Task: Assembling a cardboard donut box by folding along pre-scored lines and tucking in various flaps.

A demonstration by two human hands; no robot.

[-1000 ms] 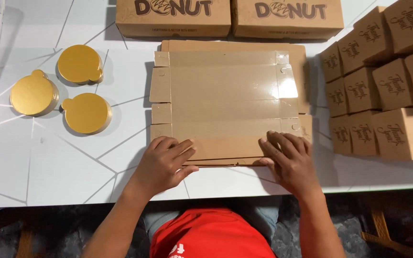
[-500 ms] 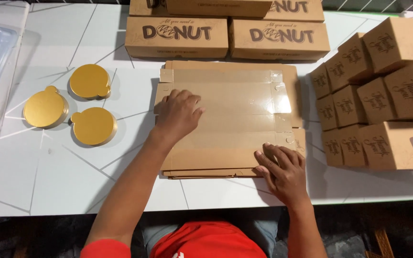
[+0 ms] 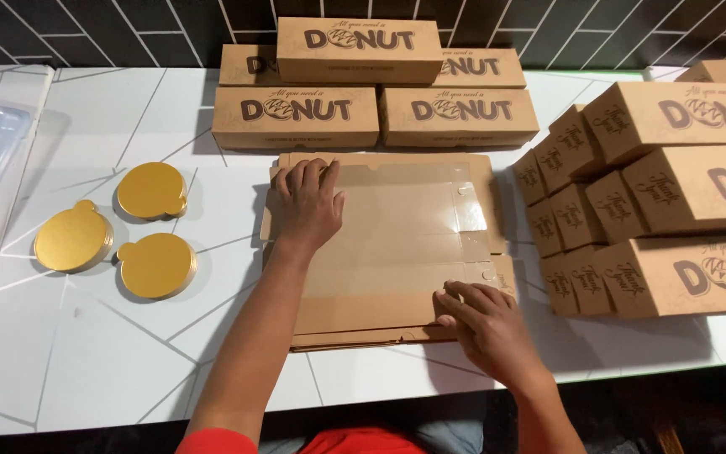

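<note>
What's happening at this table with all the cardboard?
A person leans over a white table with a stack of flat cardboard box blanks before them. The left hand lies flat on the far left part of the top blank; the right hand presses its near right corner. Folded brown boxes are stacked around, and three gold discs lie at the left.

Probably a bakery packing area: stacked cardboard pastry boxes (image 3: 380,118) crowd a white tiled counter (image 3: 86,353).

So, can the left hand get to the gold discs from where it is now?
Probably yes. The left hand lies flat on the cardboard stack, and only bare table separates it from the gold discs to its left.
</note>
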